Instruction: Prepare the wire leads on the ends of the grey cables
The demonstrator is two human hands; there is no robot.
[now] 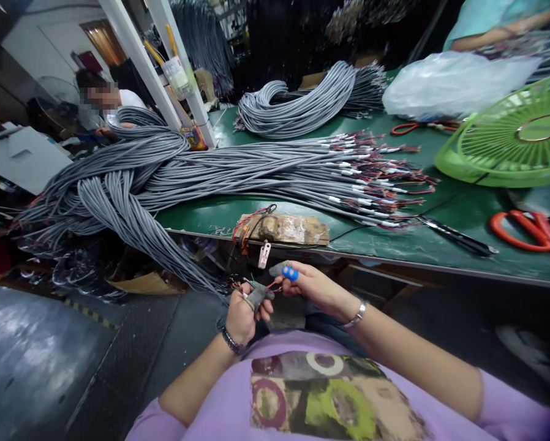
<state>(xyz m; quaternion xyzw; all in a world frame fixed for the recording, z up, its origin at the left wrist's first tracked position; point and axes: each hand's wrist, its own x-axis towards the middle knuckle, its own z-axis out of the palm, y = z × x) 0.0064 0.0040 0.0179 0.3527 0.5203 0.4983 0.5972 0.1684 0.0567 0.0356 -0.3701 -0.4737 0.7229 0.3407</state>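
In front of my lap, my left hand (pixel 247 312) is closed around the stripped end of a grey cable, with thin coloured wires (pixel 271 285) coming out past the fingers. My right hand (pixel 302 283) pinches the tips of these wires a little to the right. Grey coverings sit on some fingertips of both hands, and a blue band (pixel 290 273) wraps a right finger. A hanging bundle of grey cables (pixel 141 229) runs down from the table to my left hand. Just beyond the hands, a pink-and-white clip (pixel 264 254) hangs at the table's edge.
On the green table (pixel 201 217) lie many grey cables (pixel 256 168) with bared ends, a coiled bundle (pixel 302 107), a wooden block (pixel 302 228), tweezers (pixel 459 236), red-handled scissors (pixel 527 229), a green fan (pixel 509 135) and a plastic bag (pixel 454 86). Other people sit at the far left and far right.
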